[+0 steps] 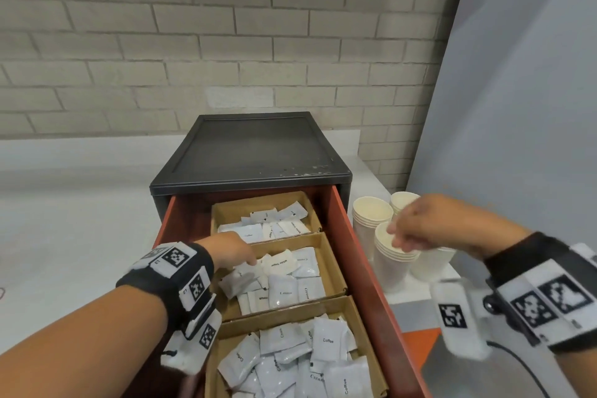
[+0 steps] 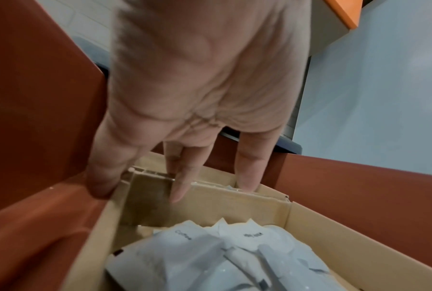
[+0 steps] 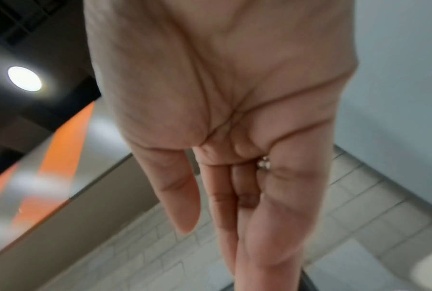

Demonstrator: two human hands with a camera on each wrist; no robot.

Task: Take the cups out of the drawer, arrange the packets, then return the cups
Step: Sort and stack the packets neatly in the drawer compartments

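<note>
The red-brown drawer (image 1: 353, 255) stands pulled out, holding three cardboard trays of white packets (image 1: 287, 287). My left hand (image 1: 248, 260) reaches into the middle tray with its fingertips at the packets. In the left wrist view my left hand (image 2: 177, 189) has straight fingers over the cardboard divider (image 2: 209, 189) and holds nothing, with packets (image 2: 209, 256) below. Several stacks of white paper cups (image 1: 392, 271) stand on the counter right of the drawer. My right hand (image 1: 399, 237) hovers at the rim of the nearest stack. In the right wrist view my right hand (image 3: 222, 216) is empty, fingers straight.
The drawer belongs to a black cabinet (image 1: 252, 152) on a white counter (image 1: 80, 220) against a brick wall. A grey panel (image 1: 517, 90) rises just right of the cups. An orange surface (image 1: 420, 346) lies below the counter's right edge.
</note>
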